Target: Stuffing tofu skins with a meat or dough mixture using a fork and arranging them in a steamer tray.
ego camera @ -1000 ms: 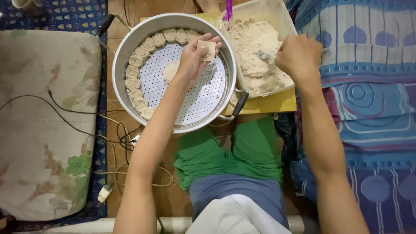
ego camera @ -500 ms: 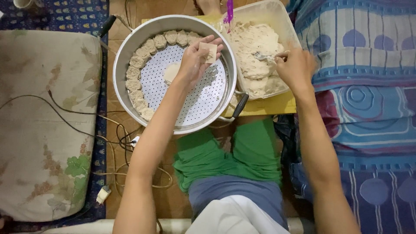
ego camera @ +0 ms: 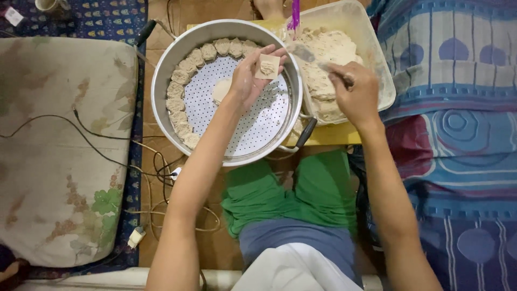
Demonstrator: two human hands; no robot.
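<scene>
A person sits on the floor over a round metal steamer pan with a perforated white tray. Formed dumplings line its far-left rim. The left hand cups a square wrapper dabbed with filling, above the tray. The right hand grips a spoon over a clear rectangular plastic tub of pale filling. Since a second ago, the right hand has drawn back toward the pan, spoon tip nearing the wrapper.
</scene>
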